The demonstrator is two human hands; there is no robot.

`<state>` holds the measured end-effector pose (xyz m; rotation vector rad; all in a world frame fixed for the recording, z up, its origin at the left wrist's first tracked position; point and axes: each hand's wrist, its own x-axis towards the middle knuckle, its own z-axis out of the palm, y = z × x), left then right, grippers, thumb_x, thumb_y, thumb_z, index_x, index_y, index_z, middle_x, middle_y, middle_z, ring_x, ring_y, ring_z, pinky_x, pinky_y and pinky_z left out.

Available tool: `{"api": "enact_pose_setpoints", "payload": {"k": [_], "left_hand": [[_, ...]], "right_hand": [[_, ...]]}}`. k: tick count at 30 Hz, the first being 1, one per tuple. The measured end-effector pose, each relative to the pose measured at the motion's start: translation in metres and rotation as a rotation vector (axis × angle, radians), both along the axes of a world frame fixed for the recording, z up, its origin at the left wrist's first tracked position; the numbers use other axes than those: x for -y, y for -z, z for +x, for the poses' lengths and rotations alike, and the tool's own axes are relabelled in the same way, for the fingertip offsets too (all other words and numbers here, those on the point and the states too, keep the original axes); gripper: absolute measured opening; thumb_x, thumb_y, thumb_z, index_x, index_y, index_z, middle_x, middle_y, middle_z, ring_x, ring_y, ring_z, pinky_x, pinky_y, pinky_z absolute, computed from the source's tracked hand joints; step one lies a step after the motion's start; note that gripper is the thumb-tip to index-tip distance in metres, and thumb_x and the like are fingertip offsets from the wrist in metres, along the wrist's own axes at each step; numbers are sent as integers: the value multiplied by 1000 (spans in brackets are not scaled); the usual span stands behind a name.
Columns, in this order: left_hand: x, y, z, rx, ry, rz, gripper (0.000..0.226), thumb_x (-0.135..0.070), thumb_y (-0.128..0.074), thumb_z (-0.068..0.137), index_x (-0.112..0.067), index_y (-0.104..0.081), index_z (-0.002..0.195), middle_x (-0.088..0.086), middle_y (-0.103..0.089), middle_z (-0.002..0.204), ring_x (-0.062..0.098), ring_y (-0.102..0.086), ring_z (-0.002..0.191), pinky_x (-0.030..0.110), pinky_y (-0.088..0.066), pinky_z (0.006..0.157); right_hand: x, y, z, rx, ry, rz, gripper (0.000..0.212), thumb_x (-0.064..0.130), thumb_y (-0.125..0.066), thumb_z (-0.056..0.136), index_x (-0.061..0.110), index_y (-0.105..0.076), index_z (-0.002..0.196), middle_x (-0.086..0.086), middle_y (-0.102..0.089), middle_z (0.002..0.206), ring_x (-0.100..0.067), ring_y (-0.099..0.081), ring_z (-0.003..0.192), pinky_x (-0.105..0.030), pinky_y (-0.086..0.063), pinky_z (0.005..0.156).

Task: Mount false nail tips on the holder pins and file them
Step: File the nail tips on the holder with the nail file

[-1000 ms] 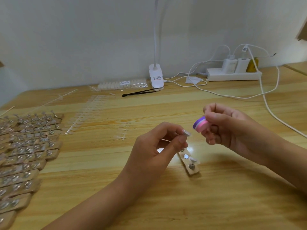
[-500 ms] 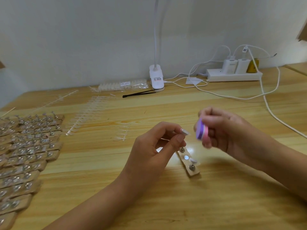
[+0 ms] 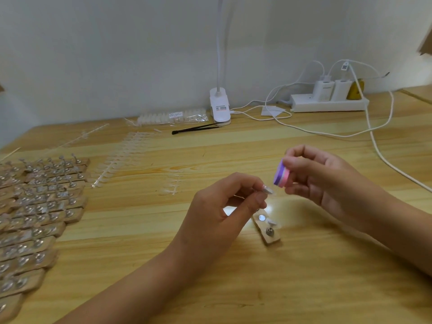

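Between my left thumb and forefinger I am pinching one false nail tip (image 3: 268, 190); it is sticking out to the right of my left hand (image 3: 219, 206), its long axis running roughly left to right, narrow end pointing at the file block (image 3: 281, 176) just beside it; whether they are touching I cannot tell; my right hand (image 3: 322, 183) is gripping that one purple-and-pink block, fingers curled round it, holding it on edge with the purple face turned toward the tip. Below both hands one wooden holder strip (image 3: 266, 238) is lying on the table (image 3: 233, 288), its length running away from me; it is carrying one round metal disc (image 3: 262, 217), one screw-headed pin (image 3: 270, 231) and one second tip (image 3: 272, 222); off to the left many spare holder strips (image 3: 39, 213) are lying in rows; one pair of black tweezers (image 3: 196, 129) and one power strip (image 3: 327, 105) with two chargers (image 3: 323, 90) are sitting near the wall.
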<state>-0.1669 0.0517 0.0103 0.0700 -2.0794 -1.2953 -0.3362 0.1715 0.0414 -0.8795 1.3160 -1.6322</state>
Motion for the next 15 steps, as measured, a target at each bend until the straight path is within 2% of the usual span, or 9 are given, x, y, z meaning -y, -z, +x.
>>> {"api": "enact_pose_setpoints", "payload": {"k": [4,8,12,15], "left_hand": [[3,-1,0,1,-29,-18,8,-25,-61,92,-27,-66,98,-10,-69,89,13,-71,85,25,-57,77],[3,0,1,0,-38,-28,9,-24,-61,92,-27,-66,99,-10,-69,89,15,-71,86,27,-57,79],[4,-1,1,12,-58,-48,9,-24,-61,93,-29,-66,99,-9,-69,90,15,-70,87,28,-57,80],[4,0,0,10,-76,-57,9,-16,-64,93,-25,-66,96,-8,-69,88,14,-70,84,26,-57,80]], "right_hand": [[-2,-1,5,-57,-228,17,10,21,-78,78,19,-69,83,-8,-66,75,-13,-64,62,-21,-56,60],[0,1,-1,-21,-10,-10,14,22,-81,74,19,-67,79,-5,-68,72,-11,-63,62,-19,-55,58],[-2,0,6,-67,-224,1,16,27,-82,74,20,-69,81,-7,-66,71,-13,-63,60,-21,-55,60],[0,2,9,-54,-152,-1,23,29,-83,72,16,-67,82,-10,-67,75,-14,-63,63,-21,-55,62]]}}
